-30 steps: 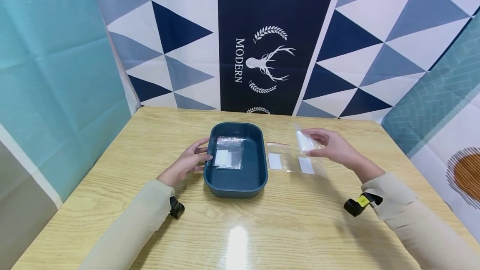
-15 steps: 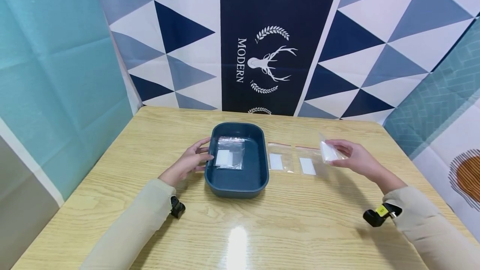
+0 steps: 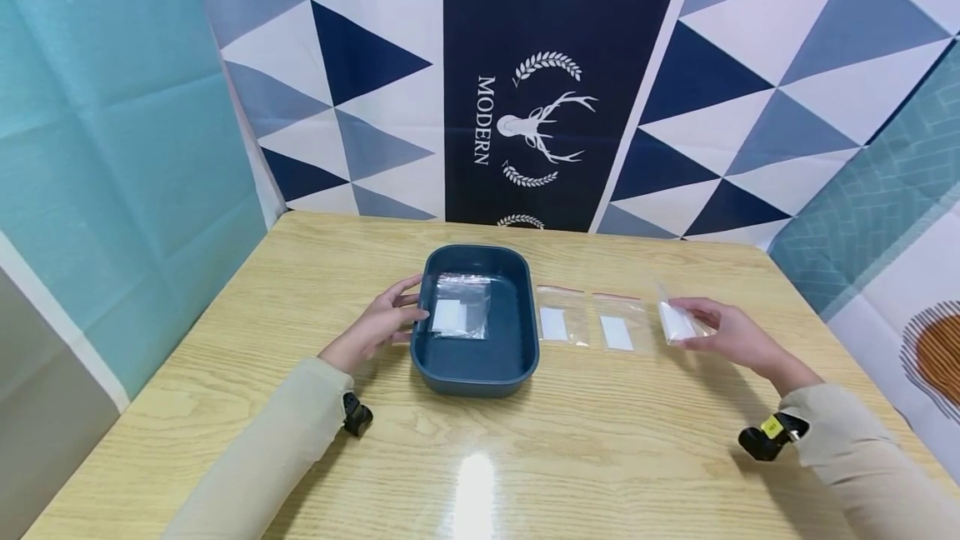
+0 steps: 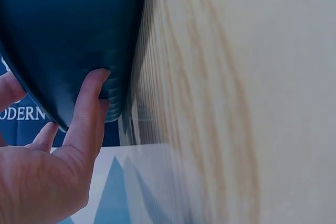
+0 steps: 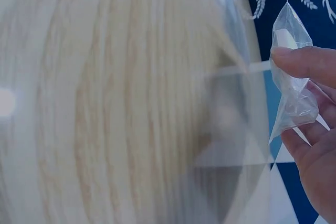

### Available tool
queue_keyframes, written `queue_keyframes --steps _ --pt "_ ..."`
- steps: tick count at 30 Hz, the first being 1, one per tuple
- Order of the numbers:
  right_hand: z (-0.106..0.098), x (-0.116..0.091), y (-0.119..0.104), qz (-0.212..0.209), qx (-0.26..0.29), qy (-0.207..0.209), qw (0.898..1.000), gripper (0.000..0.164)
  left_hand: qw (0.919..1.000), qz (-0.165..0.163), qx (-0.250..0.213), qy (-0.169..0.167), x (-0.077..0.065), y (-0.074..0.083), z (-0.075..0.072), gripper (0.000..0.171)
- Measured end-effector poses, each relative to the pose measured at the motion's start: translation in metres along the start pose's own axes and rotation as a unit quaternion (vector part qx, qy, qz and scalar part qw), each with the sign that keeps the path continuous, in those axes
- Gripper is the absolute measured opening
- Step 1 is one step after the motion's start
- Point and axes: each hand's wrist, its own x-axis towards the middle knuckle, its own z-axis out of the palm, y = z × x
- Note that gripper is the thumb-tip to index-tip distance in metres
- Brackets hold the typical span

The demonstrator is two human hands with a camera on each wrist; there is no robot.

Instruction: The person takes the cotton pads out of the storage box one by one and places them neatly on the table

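Observation:
My left hand (image 3: 378, 323) holds the left wall of a dark blue plastic bin (image 3: 476, 380), its fingers (image 4: 86, 106) against the outer wall and the thumb at the rim. Inside the bin lie clear zip bags (image 3: 472, 319) with a white label. Over the table to the right, my right hand (image 3: 731, 336) pinches a clear zip bag (image 3: 677, 323) with a white patch, thumb on one side and fingers on the other. The held bag looks creased in the right wrist view.
Two flat zip bags with red seal lines lie side by side right of the bin: one bag (image 3: 554, 325) beside its wall, another bag (image 3: 617, 333) nearer my right hand. The wooden table (image 3: 585, 448) ends at a patterned cloth backdrop (image 3: 375, 82).
My right hand has moved right and slightly towards me with the pinched zip bag, uncovering the second flat bag. The left hand stays at the bin.

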Motion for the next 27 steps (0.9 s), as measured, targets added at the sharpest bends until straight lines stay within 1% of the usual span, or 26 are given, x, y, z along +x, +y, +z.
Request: queue_keyframes --steps 2,5,14,21,27 --pt "0.001 0.0 0.006 -0.002 -0.003 -0.001 1.0 0.068 1.0 0.0 0.002 -0.003 0.0 0.0 0.0 0.067" --pt "0.001 0.0 0.012 0.005 -0.007 -0.006 1.0 0.067 1.0 0.001 0.004 -0.007 0.0 0.0 0.001 0.068" --pt "0.001 0.007 0.024 0.033 -0.006 -0.043 0.999 0.072 1.0 0.006 0.004 -0.006 0.0 0.0 0.0 0.067" --pt "0.003 0.011 0.033 0.019 -0.049 -0.059 0.997 0.075 0.9999 0.001 -0.008 -0.012 0.002 -0.001 -0.001 0.069" --pt "0.003 0.012 0.039 0.017 -0.053 -0.077 0.995 0.079 0.9998 0.0 -0.012 -0.015 0.003 -0.002 -0.002 0.069"
